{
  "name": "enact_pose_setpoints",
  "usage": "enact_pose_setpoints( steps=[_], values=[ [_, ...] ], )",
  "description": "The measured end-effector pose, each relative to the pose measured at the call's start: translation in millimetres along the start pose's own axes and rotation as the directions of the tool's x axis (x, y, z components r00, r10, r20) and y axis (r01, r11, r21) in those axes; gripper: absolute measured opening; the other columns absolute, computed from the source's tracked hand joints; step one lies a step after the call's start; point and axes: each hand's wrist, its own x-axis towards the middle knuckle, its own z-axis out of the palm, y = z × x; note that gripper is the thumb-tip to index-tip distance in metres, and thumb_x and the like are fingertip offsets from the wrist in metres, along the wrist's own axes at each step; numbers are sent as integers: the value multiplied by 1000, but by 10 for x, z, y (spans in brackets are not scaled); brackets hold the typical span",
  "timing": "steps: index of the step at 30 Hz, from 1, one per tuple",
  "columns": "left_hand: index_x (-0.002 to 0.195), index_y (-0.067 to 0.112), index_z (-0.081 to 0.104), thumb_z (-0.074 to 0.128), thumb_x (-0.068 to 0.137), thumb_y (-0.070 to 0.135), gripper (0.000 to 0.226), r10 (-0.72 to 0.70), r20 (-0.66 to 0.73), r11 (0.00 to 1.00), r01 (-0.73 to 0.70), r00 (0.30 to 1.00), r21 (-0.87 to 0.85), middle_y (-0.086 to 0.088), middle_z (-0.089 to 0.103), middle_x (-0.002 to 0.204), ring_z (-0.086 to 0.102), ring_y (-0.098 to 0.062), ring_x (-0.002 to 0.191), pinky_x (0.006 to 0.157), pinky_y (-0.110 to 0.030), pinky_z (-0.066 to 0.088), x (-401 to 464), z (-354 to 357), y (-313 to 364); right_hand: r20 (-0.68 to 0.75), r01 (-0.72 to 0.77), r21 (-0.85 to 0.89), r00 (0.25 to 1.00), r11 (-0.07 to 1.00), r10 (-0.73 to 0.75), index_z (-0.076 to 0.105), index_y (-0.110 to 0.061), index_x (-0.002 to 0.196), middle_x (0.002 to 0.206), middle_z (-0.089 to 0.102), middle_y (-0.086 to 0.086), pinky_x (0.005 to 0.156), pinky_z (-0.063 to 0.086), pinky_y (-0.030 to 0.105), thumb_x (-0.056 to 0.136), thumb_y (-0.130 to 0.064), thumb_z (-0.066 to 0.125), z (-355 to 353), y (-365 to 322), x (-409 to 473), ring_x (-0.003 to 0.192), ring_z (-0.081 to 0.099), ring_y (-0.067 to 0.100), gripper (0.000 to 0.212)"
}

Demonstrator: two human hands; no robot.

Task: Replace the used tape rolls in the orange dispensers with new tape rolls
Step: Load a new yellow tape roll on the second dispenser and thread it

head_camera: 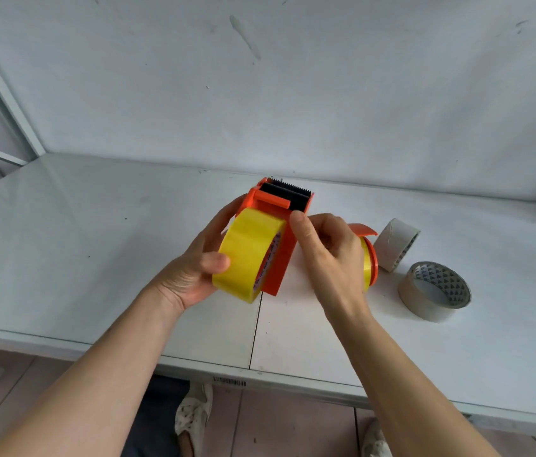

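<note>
Left hand (191, 275) grips the yellow tape roll (247, 255) in the orange dispenser (280, 225), held above the bench's (95, 242) near edge; right hand (329, 255), fingers curled, pinches beside it. Thread the tape end squarely toward the serrated blade (289, 185).

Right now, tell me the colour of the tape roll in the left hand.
Yellow tape roll, seen in the head view.

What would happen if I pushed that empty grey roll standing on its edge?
The upright empty roll would probably roll away, since it stands on its curved rim on the smooth table. It looks like bare cardboard, so it is likely light and easily squashed.
</note>
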Motion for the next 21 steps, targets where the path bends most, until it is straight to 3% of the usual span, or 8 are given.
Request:
enact_pose_setpoints(
  steps=[2, 5, 7, 9, 12, 14, 17, 21],
  values=[
    [151, 19, 29, 92, 53, 28, 117, -6, -3, 1000, 6, 1000, 23, -23, 43, 148, 44, -47, 132, 103, -65, 38, 16, 9, -22, 54, 10, -51, 999, 999, -7, 50, -22, 49, 62, 49, -6, 57, 33, 14, 80, -64, 61, 27, -60, -50, 61, 45, 6, 53],
    [153, 23, 25, 93, 51, 26, 122, -1, -36, 998, 4, 999, 70, -31, 33, 151, 34, -53, 136, 105, -73, 28, 41, 9, -35, 187, -81, -21, 979, 996, 84, 44, -18, 43, 49, 36, -12, 53, 29, 18, 74, -64, 67, 67, -98, -49, 51, 35, 8, 60],
    [153, 26, 25, 96, 47, 29, 127, -5, -83, 996, 12, 997, 84, -31, 33, 150, 37, -52, 135, 103, -68, 35, 49, 32, -18, 323, -172, 16, 933, 985, 158, 55, -3, 56, 55, 40, 1, 55, 32, 29, 73, -61, 72, 88, -98, -51, 55, 37, 15, 63],
    [153, 26, 24, 94, 47, 43, 129, -4, -104, 996, 13, 995, 86, -28, 36, 150, 41, -48, 134, 101, -63, 39, 62, 82, -15, 418, -226, 94, 893, 970, 168, 57, 13, 72, 62, 42, 8, 57, 33, 31, 76, -55, 73, 76, -99, -50, 58, 38, 18, 70],
    [152, 26, 28, 81, 53, 65, 119, 25, -130, 994, -11, 991, 111, -21, 46, 146, 47, -43, 132, 101, -63, 41, 80, 153, -24, 487, -243, 171, 863, 955, 133, 64, -4, 66, 50, 53, -13, 51, 38, 12, 85, -24, 73, 28, -83, -35, 47, 47, 2, 30],
    [151, 27, 30, 79, 53, 68, 118, 35, -162, 992, -14, 986, 128, -21, 48, 144, 49, -43, 130, 100, -64, 42, 86, 155, -19, 531, -266, 191, 837, 945, 128, 72, -7, 86, 61, 68, -13, 54, 44, 7, 84, -11, 74, 21, -77, -38, 55, 62, -2, 5],
    [152, 28, 28, 84, 49, 64, 123, 25, -171, 990, -1, 985, 144, -20, 47, 145, 49, -43, 129, 100, -62, 43, 81, 138, -7, 516, -280, 192, 844, 941, 146, 72, -3, 105, 88, 77, 2, 66, 53, 15, 78, -6, 78, 58, -22, -42, 75, 72, 6, 27],
    [151, 33, 29, 88, 47, 59, 123, 30, -140, 988, -8, 990, 153, -18, 44, 149, 49, -40, 131, 100, -55, 45, 96, 114, -16, 507, -265, 180, 850, 947, 141, 71, -1, 109, 90, 76, 4, 67, 54, 16, 74, -3, 81, 69, -7, -52, 75, 71, 4, 36]
  ],
)
